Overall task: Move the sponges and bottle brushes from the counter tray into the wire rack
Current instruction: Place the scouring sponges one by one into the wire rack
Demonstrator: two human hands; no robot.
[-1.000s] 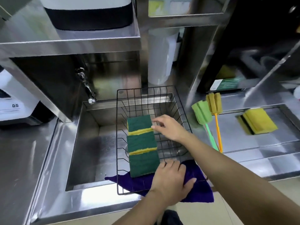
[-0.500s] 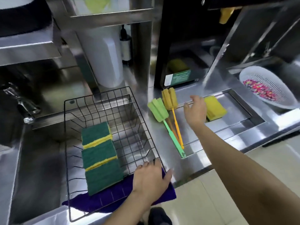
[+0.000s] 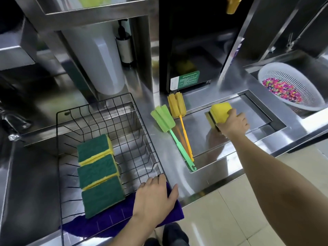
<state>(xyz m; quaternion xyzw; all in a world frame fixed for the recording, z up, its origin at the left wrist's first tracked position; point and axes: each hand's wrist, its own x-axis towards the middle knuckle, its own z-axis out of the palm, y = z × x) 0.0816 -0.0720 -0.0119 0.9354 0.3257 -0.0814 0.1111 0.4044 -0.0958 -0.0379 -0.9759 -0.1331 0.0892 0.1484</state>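
Observation:
A black wire rack [image 3: 147, 137] sits over the sink with three green-and-yellow sponges [image 3: 97, 171] lying in a row inside. My left hand [image 3: 155, 197] rests flat on the rack's near right corner. In the recessed counter tray [image 3: 257, 110] my right hand [image 3: 232, 121] grips a yellow sponge [image 3: 220, 110] with a dark underside, tilted up off the tray floor. A green bottle brush [image 3: 164, 118] and a yellow bottle brush [image 3: 177, 105] lie side by side at the tray's left edge, handles pointing toward me.
A purple cloth [image 3: 106, 222] lies under the rack's near edge. A white colander [image 3: 291, 86] with coloured bits stands at the right. A white cylinder [image 3: 101, 55] and a dark pump bottle [image 3: 125, 45] stand behind the rack. Floor tiles lie below the counter edge.
My right hand left the rack, crossed over the brushes to the tray and closed on the yellow sponge. The view swung right. My left hand stayed on the rack corner.

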